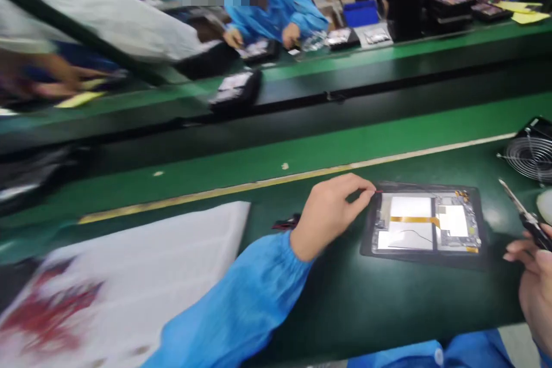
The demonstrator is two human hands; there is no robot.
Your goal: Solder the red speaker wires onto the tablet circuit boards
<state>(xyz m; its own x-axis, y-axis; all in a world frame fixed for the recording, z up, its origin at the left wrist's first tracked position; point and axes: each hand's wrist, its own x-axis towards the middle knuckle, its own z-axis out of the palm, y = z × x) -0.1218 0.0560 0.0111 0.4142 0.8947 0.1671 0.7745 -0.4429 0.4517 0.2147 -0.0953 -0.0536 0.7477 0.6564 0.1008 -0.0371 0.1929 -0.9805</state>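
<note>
An opened tablet (pixel 425 224) lies flat on the dark green bench, its white panels, orange ribbon cable and circuit board showing. My left hand (pixel 330 210), in a blue sleeve, pinches a thin red wire (pixel 378 191) at the tablet's top left corner. My right hand (pixel 535 284) is at the right frame edge, closed round the black handle of metal tweezers (pixel 517 207), whose tip points up and left, just right of the tablet.
A white sheet with red marks (pixel 129 287) lies at the left. A small wire-guard fan (pixel 532 155) sits at the far right. A black and red part (pixel 287 222) lies by my left wrist. Beyond the conveyor (pixel 302 98), other people in blue and pink work on similar devices.
</note>
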